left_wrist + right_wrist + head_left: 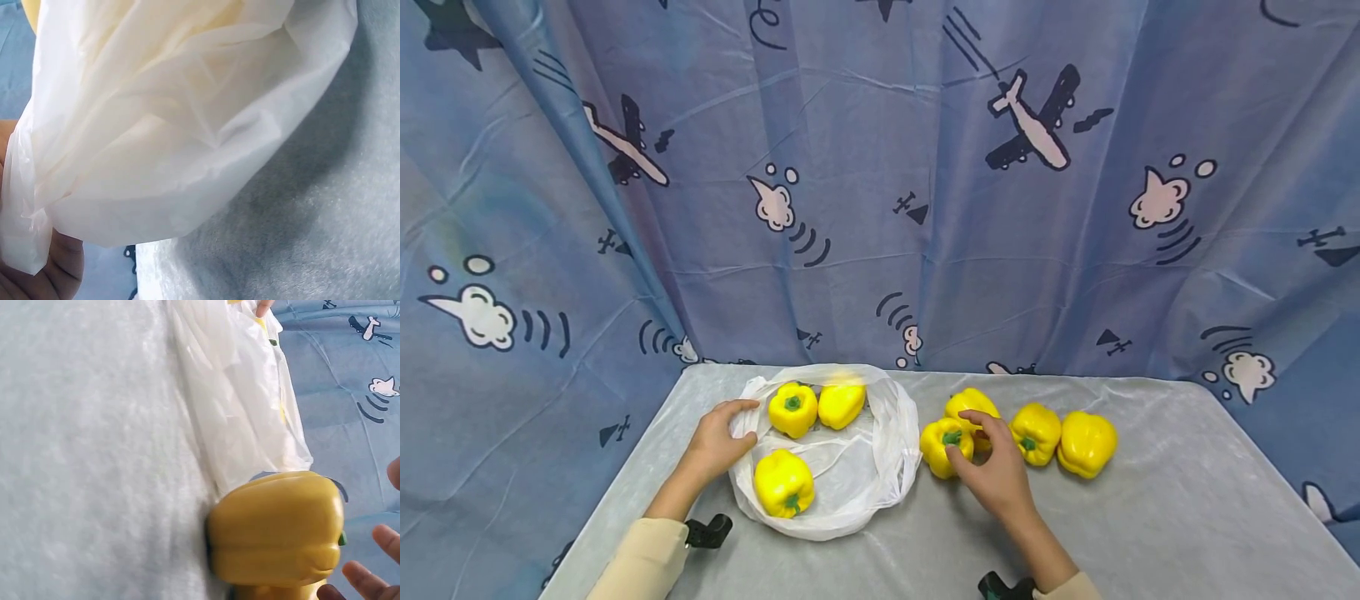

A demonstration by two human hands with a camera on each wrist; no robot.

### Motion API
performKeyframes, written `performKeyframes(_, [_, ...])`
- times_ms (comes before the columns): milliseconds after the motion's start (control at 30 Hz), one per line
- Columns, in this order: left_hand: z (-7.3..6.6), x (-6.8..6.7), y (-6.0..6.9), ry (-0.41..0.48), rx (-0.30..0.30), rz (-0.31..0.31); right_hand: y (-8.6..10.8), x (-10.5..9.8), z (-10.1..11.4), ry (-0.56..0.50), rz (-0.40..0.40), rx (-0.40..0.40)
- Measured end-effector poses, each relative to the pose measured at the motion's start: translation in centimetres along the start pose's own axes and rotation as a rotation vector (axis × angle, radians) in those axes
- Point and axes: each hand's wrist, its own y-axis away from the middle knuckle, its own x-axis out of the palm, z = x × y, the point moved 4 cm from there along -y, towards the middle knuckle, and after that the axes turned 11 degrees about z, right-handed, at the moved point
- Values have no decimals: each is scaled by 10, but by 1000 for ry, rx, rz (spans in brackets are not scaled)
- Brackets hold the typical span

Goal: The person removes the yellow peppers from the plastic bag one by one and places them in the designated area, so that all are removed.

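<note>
One yellow bell pepper (940, 455) sits just R of the white plastic bag (898, 446); can't tell if they touch. R hand (996, 471) reaches over it, thumb & fingers spread; R-wrist cam shows fingertips apart from it, so that grip looks unclosed, nothing held. L hand (715, 437) is at bag's L rim & seems to pinch the plastic, fingertips partly hidden. Progress, as things lie: approx. 3 of 7 in, i.e. front pepper (784, 485), back-L pepper (792, 412), back-R pepper (841, 406). Left to do, prob.: the one by R hand, rear pepper (968, 405) just behind it, then mid-R pepper (1037, 432) & far-R pepper (1087, 444) side by side. Bag mouth's wide, w/ room inside. Grey cloth-covered surface (1187, 500) under all; blue airplane-print curtain (880, 233) behind.
</note>
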Motion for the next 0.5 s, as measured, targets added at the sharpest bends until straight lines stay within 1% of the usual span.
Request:
performKeyframes(300, [-1,1,0,-4,2,5,0,-9,13,-9,-11,-76])
performKeyframes(500, [-1,0,-1,-4,-7,9,1,-11,23,-15,-7,-98])
